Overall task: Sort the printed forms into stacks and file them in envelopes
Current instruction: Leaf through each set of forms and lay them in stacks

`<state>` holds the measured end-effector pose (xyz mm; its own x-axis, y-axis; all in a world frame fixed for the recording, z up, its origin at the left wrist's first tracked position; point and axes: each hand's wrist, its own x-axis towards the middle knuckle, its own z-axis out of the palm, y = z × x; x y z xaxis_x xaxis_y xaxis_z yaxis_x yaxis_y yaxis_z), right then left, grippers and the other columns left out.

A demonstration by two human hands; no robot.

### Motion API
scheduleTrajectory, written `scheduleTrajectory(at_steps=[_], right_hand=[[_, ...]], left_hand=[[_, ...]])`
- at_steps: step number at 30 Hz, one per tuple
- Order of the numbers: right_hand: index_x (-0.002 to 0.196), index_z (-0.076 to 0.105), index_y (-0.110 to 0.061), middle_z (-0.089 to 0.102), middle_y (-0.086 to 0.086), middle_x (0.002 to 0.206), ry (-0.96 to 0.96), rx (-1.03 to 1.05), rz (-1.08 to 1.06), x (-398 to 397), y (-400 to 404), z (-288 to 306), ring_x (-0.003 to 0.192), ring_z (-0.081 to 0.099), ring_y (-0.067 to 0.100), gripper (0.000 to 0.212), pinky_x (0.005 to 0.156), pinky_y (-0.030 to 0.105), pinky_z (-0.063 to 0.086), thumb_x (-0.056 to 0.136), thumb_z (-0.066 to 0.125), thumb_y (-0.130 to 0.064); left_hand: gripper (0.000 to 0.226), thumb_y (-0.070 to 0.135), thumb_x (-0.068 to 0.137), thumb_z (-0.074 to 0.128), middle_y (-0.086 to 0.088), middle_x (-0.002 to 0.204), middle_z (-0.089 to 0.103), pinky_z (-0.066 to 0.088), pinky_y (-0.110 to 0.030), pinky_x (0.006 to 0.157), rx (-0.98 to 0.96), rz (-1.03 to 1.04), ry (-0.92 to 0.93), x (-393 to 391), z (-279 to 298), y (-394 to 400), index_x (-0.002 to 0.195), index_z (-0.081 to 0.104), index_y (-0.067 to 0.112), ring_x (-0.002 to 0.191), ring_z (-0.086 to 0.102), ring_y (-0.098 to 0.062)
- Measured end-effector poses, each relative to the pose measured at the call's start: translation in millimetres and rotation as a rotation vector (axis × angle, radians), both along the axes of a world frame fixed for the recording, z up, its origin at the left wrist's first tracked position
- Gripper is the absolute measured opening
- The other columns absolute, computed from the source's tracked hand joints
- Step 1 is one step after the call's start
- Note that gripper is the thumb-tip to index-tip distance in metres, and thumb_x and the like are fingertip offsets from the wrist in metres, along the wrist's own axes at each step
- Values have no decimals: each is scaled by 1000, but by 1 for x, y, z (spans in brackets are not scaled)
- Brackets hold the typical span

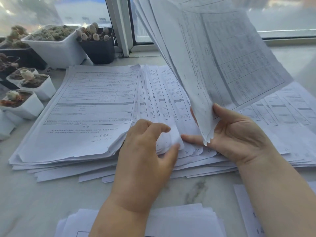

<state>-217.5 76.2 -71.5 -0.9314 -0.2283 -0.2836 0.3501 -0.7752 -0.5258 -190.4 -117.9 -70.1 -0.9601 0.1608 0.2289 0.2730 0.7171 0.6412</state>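
A big spread of printed forms (pixel 95 106) lies fanned across the marble sill, with handwritten numbers on the lower corners. My right hand (pixel 237 134) grips the bottom corner of a lifted bundle of forms (pixel 213 53), which stands up and leans away toward the window. My left hand (pixel 145 151) pinches the curled lower corner of one fanned sheet (pixel 174 137) between thumb and fingers, just left of the right hand. No envelope is in view.
Several small pots with succulents (pixel 56 43) line the left and back-left by the window frame (pixel 119 24). Another paper stack (pixel 179 221) lies at the near edge under my left forearm, and loose sheets (pixel 246 211) sit at the lower right.
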Motion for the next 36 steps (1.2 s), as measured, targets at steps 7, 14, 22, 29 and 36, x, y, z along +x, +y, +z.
scheduleTrajectory(at_steps=[7,14,22,29,36], right_hand=[[78,79,-5,76,7,91,28,-59,10,-1,-3,-4,86,74,23,39,81,71,41,89,44,-16],[72,79,-6,76,8,89,-41,1,-55,-2,-2,0,77,74,26,30,70,74,43,80,52,-15],[105,66,-6,74,13,104,-141,-20,-79,-4,-2,-1,85,73,32,25,77,66,43,91,48,-15],[105,65,-2,74,16,103,-175,-33,-84,-1,-5,-1,82,73,34,26,70,60,48,85,51,-12],[88,68,2,75,15,84,-267,50,-166,0,-9,26,62,72,30,25,78,44,42,92,46,-8]], left_hand=[[15,22,79,72,14,97,52,37,-15,77,-38,-51,20,0,-4,0,92,66,22,95,51,-8],[21,19,88,64,9,59,50,36,-11,55,222,234,113,-2,-6,-3,73,50,26,57,46,-3],[76,4,70,71,3,131,51,18,-24,112,-153,133,239,5,2,8,138,40,17,135,32,-16],[76,12,86,48,1,158,12,7,-39,119,-429,291,-196,0,-1,-6,150,10,28,144,10,-22],[21,-1,87,49,-3,69,57,33,-37,58,-73,452,-8,-4,6,-58,89,56,18,74,52,-34]])
